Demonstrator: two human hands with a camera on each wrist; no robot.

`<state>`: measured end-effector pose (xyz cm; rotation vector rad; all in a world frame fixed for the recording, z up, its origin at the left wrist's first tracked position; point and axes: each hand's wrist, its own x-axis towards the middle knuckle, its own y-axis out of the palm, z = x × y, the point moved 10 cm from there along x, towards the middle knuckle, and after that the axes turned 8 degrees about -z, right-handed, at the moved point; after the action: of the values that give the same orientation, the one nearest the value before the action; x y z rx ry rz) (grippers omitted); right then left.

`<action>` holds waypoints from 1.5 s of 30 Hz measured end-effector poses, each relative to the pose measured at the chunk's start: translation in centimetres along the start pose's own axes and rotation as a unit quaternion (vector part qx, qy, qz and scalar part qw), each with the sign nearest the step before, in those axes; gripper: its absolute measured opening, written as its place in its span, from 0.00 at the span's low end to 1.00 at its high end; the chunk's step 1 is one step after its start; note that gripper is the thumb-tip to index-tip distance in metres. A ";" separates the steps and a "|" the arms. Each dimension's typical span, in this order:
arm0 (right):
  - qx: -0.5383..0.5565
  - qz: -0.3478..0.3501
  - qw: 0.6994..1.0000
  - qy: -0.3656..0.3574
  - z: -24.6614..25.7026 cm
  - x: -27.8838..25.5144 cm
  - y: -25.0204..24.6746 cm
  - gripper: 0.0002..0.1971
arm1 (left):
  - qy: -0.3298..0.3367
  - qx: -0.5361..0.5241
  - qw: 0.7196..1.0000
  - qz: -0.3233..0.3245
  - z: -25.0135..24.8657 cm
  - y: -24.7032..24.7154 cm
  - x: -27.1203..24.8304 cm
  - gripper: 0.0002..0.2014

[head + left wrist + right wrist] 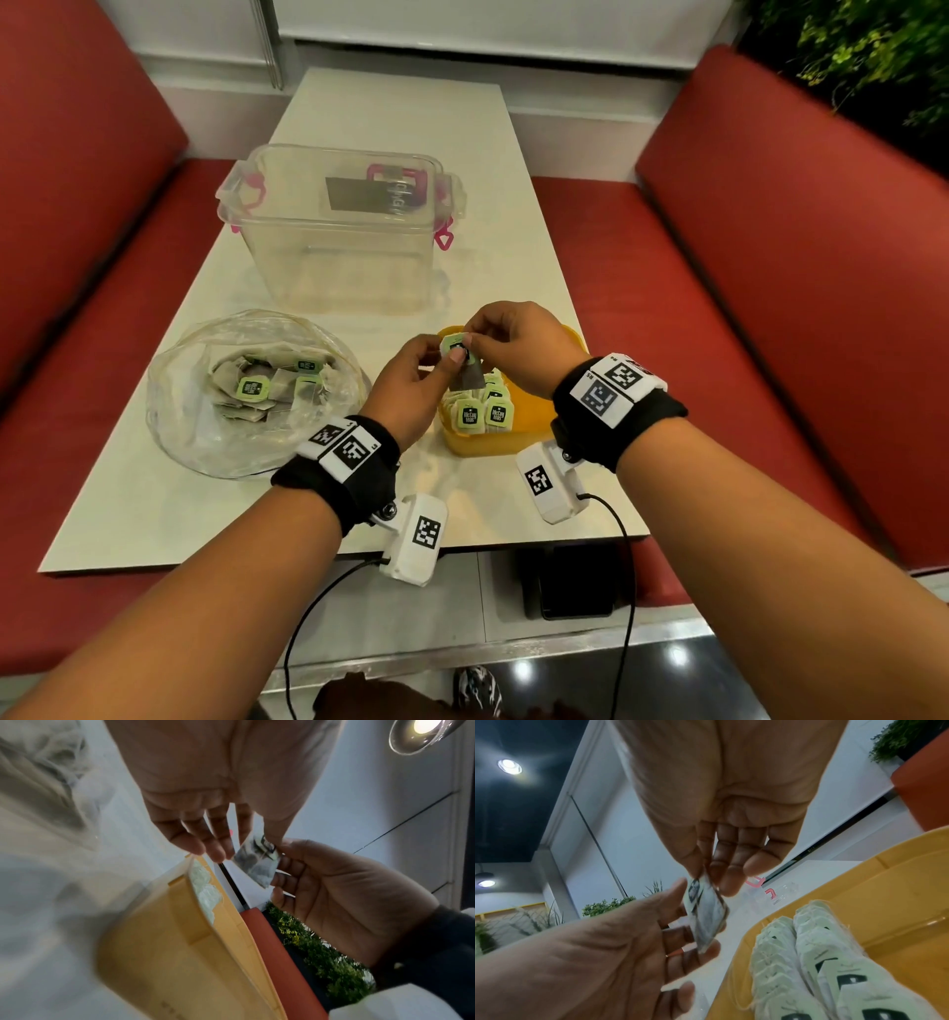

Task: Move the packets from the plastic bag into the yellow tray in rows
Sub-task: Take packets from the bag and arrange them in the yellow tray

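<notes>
Head view shows both the left hand (pixel 411 383) and right hand (pixel 518 349) pinching one small pale-green paper tea packet (pixel 456 345) above the yellow plastic tray (pixel 534 421) on the bench, a light, limp, crushable thing best held by its stiffer green label.

A white table (pixel 390 128) stands between two red seats (pixel 801 216). Green plants (pixel 862 46) grow behind the right seat. Round lights (pixel 509 766) shine in the dark ceiling (pixel 521 805).
</notes>
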<state>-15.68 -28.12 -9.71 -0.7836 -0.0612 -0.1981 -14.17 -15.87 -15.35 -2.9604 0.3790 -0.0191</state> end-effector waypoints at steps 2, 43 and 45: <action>-0.013 0.003 1.000 -0.007 0.2 -0.1 0.0 0.04 | 0.015 -0.006 0.999 -0.031 -0.3 -0.8 0.4 0.03; -0.062 0.095 0.975 0.192 -9.0 -3.1 2.4 0.06 | -0.036 0.219 0.975 -0.022 4.2 -0.3 0.4 0.25; -0.084 0.110 0.972 0.192 -9.2 -3.3 2.7 0.04 | -0.035 0.227 0.973 -0.022 4.5 -0.3 0.3 0.24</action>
<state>-18.51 -32.23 -18.55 -0.9013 0.4127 -0.1429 -13.62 -15.00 -19.73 -2.5091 0.2588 -0.0051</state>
